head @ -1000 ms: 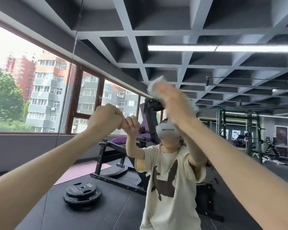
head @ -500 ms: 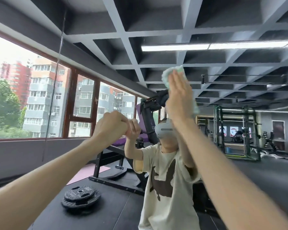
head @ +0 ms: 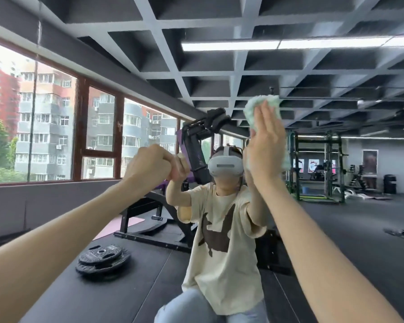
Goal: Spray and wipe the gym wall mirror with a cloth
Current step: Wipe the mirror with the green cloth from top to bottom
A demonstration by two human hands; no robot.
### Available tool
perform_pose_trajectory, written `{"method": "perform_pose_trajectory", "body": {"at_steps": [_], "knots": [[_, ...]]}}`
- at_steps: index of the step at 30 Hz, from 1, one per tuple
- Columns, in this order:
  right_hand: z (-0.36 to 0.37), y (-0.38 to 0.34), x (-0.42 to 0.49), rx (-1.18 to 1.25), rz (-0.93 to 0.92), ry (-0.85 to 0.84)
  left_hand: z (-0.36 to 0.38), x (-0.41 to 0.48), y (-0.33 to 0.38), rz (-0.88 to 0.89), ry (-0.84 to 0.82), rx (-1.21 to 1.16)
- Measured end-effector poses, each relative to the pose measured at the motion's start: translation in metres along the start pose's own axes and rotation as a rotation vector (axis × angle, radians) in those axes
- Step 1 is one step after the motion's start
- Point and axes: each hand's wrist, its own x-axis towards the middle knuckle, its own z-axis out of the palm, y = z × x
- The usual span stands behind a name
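The gym wall mirror fills the view straight ahead and reflects me and the gym. My right hand lies flat, fingers straight and pointing up, and presses a pale green cloth against the glass above head height. The cloth sticks out above and beside my fingers. My left hand is curled into a fist with its knuckles at the glass, meeting its own reflection; I see nothing held in it. No spray bottle is in view.
A vertical mirror seam runs at the far left. Reflected in the glass are black weight plates on the dark floor, a purple and black machine, racks at the right, and windows.
My right hand has slid the cloth rightwards and a little upwards across the glass. The left fist has stayed at the glass.
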Motion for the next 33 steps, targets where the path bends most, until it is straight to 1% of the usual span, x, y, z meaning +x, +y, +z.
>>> {"method": "perform_pose_trajectory", "body": {"at_steps": [1, 3, 4, 5, 6, 8, 9, 11, 14, 17, 18, 19, 20, 21, 23, 24, 25, 26, 27, 29, 31, 32, 33], "knots": [[0.005, -0.009, -0.020, 0.013, -0.120, -0.040, 0.004, -0.001, 0.003, -0.015, 0.008, -0.026], [0.001, -0.010, -0.062, -0.001, -0.452, -0.209, 0.017, -0.006, 0.013, -0.059, -0.004, -0.066], [-0.003, -0.007, -0.074, -0.011, -0.579, -0.286, 0.023, -0.009, 0.018, -0.064, -0.027, -0.061], [-0.007, 0.000, -0.079, -0.014, -0.659, -0.336, 0.032, -0.012, 0.024, -0.067, -0.059, -0.052], [-0.011, 0.003, -0.077, 0.001, -0.697, -0.381, 0.039, -0.014, 0.028, -0.064, -0.076, -0.046], [-0.019, 0.013, -0.067, 0.005, -0.728, -0.424, 0.056, -0.019, 0.039, -0.080, -0.095, -0.055], [-0.023, 0.019, -0.063, 0.006, -0.708, -0.419, 0.063, -0.021, 0.042, -0.086, -0.102, -0.061], [-0.035, 0.051, -0.055, -0.005, -0.579, -0.372, 0.081, -0.028, 0.047, -0.106, -0.122, -0.046], [-0.069, 0.122, -0.041, -0.055, -0.226, -0.233, 0.101, -0.045, 0.053, -0.104, -0.165, 0.013], [-0.091, 0.163, -0.038, -0.068, 0.116, -0.061, 0.117, -0.071, 0.056, -0.130, -0.125, -0.013], [-0.092, 0.163, -0.044, -0.069, 0.182, -0.004, 0.124, -0.078, 0.058, -0.139, -0.097, -0.029], [-0.089, 0.160, -0.054, -0.073, 0.178, 0.023, 0.131, -0.084, 0.061, -0.145, -0.082, -0.040], [-0.089, 0.158, -0.071, -0.077, 0.081, -0.004, 0.143, -0.092, 0.066, -0.158, -0.080, -0.048], [-0.087, 0.154, -0.092, -0.060, -0.114, -0.088, 0.154, -0.099, 0.071, -0.162, -0.079, -0.047], [-0.099, 0.164, -0.130, -0.061, -0.622, -0.326, 0.175, -0.112, 0.085, -0.146, -0.087, -0.027], [-0.107, 0.177, -0.133, -0.049, -0.793, -0.399, 0.184, -0.116, 0.092, -0.122, -0.086, -0.018], [-0.115, 0.192, -0.126, -0.016, -0.831, -0.430, 0.191, -0.120, 0.100, -0.097, -0.085, -0.016], [-0.119, 0.206, -0.113, -0.010, -0.782, -0.419, 0.195, -0.120, 0.108, -0.082, -0.083, -0.028], [-0.123, 0.222, -0.101, -0.037, -0.661, -0.394, 0.200, -0.124, 0.116, -0.082, -0.092, -0.042], [-0.127, 0.240, -0.078, -0.089, -0.337, -0.269, 0.206, -0.127, 0.126, -0.102, -0.091, -0.069], [-0.127, 0.232, -0.087, -0.065, -0.104, -0.128, 0.212, -0.133, 0.134, -0.111, -0.079, -0.089], [-0.128, 0.224, -0.104, -0.054, -0.075, -0.111, 0.216, -0.137, 0.137, -0.113, -0.082, -0.094], [-0.129, 0.217, -0.127, -0.036, -0.144, -0.140, 0.219, -0.140, 0.138, -0.118, -0.087, -0.094]]}}
